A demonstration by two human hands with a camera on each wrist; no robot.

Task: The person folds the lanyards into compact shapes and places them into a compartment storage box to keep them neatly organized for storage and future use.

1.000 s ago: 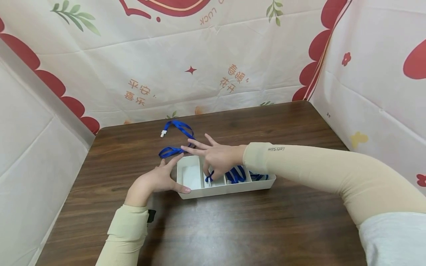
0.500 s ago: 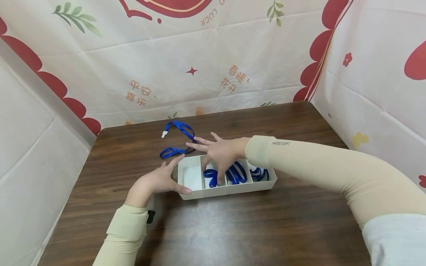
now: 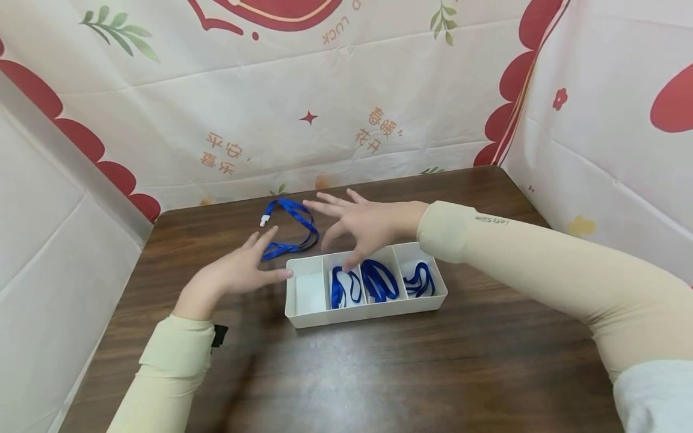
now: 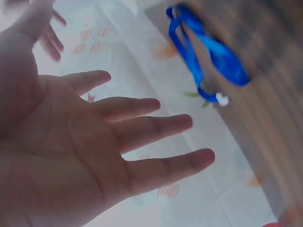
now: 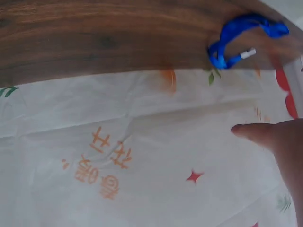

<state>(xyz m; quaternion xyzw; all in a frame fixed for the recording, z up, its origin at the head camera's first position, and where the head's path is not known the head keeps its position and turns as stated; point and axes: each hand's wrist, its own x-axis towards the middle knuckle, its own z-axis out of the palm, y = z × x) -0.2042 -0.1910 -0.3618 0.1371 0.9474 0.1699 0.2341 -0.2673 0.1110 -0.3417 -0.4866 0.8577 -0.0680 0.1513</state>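
Note:
A white divided box (image 3: 368, 313) stands on the table, with coiled blue lanyards (image 3: 379, 281) in its three right compartments. Its leftmost compartment holds nothing. Behind the box a loose blue lanyard (image 3: 295, 210) lies on the wood, a white clip at its end; both wrist views show this blue lanyard (image 4: 222, 59) (image 5: 236, 26) too. My left hand (image 3: 233, 273), fingers spread, is by the box's left end; whether its thumb touches the rim I cannot tell. Above the second compartment hovers my right hand (image 3: 368, 225), fingers spread and holding nothing.
The brown wooden table (image 3: 352, 373) reaches back to a white printed cloth (image 3: 271, 120), which hangs behind it. More white cloth (image 3: 612, 120) hangs along the right side, and a pale panel (image 3: 49, 210) borders the left.
My right hand has let go of the blue lanyard in the second compartment and risen up and back. My left hand has drawn away leftward from the box's front rim.

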